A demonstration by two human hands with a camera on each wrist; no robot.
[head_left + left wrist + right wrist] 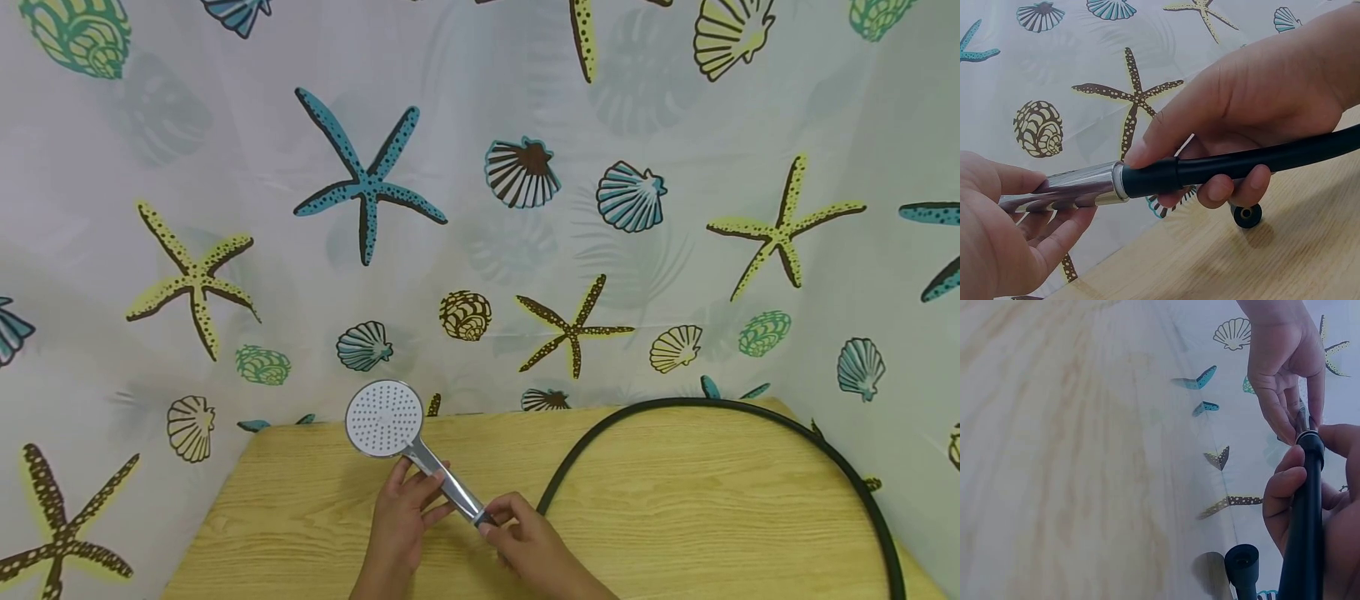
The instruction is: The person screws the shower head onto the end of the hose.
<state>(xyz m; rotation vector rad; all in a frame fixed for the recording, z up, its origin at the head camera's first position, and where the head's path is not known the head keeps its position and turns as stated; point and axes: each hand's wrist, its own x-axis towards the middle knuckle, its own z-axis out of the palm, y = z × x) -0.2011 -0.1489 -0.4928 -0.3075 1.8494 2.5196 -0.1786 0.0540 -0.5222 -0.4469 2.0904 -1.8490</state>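
A chrome shower head point(384, 418) with a round, pale spray face is tilted above the table, its handle slanting down to the right. My left hand point(397, 525) holds the handle point(1079, 187) between thumb and fingers. At the handle's lower end, my right hand point(536, 546) grips the collar of a black hose point(1222, 170). Collar and handle meet end to end, with a thin pale ring point(1120, 181) showing at the joint. Whether the threads are engaged is hidden. Behind the right hand lies a loose black hose end point(1247, 216) with a hole in it.
The hose point(675, 403) arcs along the back of the wooden table point(300, 500) and down its right side, leaving the head view at the bottom. A pale curtain point(450, 67) printed with starfish and shells surrounds the table at the back and sides.
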